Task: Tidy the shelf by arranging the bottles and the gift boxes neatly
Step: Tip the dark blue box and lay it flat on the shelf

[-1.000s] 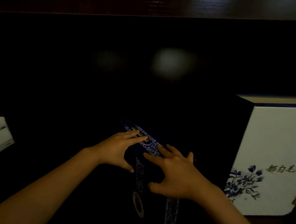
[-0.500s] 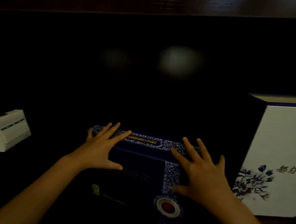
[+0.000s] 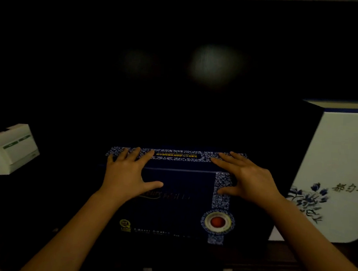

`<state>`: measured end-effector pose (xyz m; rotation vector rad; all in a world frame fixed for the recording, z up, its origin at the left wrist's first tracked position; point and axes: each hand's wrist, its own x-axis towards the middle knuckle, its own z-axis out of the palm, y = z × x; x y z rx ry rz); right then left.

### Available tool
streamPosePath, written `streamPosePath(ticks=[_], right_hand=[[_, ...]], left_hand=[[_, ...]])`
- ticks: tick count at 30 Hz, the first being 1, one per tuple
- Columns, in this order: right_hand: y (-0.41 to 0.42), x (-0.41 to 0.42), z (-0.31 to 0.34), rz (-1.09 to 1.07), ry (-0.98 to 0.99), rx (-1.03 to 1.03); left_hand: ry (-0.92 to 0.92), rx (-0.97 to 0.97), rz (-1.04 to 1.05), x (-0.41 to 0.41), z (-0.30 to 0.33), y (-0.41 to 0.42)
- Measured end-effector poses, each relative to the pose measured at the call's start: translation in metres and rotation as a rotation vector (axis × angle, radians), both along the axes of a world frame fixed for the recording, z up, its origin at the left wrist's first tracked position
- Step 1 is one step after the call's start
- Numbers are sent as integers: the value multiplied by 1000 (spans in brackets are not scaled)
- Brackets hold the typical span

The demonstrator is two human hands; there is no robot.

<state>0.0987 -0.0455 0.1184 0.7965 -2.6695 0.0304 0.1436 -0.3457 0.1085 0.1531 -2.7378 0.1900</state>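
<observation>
Dark blue gift box (image 3: 175, 200), stood upright at mid-shelf just left of the white floral gift box (image 3: 338, 174), long axis running left to right, is flanked evenly by left hand (image 3: 126, 174) and right hand (image 3: 249, 180), both spread flat, nothing gripped.

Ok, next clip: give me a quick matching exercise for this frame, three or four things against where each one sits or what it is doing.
Things:
1. dark blue gift box
2. white floral gift box
3. small white box
4. left hand

Places or states:
A. far left of the shelf, tilted
B. centre, front face towards the camera
C. flat on the blue box's upper left, fingers over its top edge
D. far right, standing upright

Pairs: 1-B, 2-D, 3-A, 4-C
</observation>
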Motion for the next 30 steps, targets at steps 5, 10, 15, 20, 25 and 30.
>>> streamPosePath(ticks=[5, 10, 15, 20, 25, 30], right_hand=[[7, -8, 6, -9, -34, -16], [6, -8, 4, -31, -33, -18], [4, -7, 3, -39, -38, -72], [3, -6, -1, -51, -15, -85], [5, -5, -2, -55, 0, -86], [4, -4, -3, -56, -5, -93]], left_hand=[[53, -29, 55, 2, -6, 16], [54, 12, 52, 2, -6, 19], [18, 15, 66, 4, -4, 22], [14, 14, 64, 6, -1, 21], [14, 42, 39, 9, 0, 22], [14, 16, 60, 9, 1, 23]])
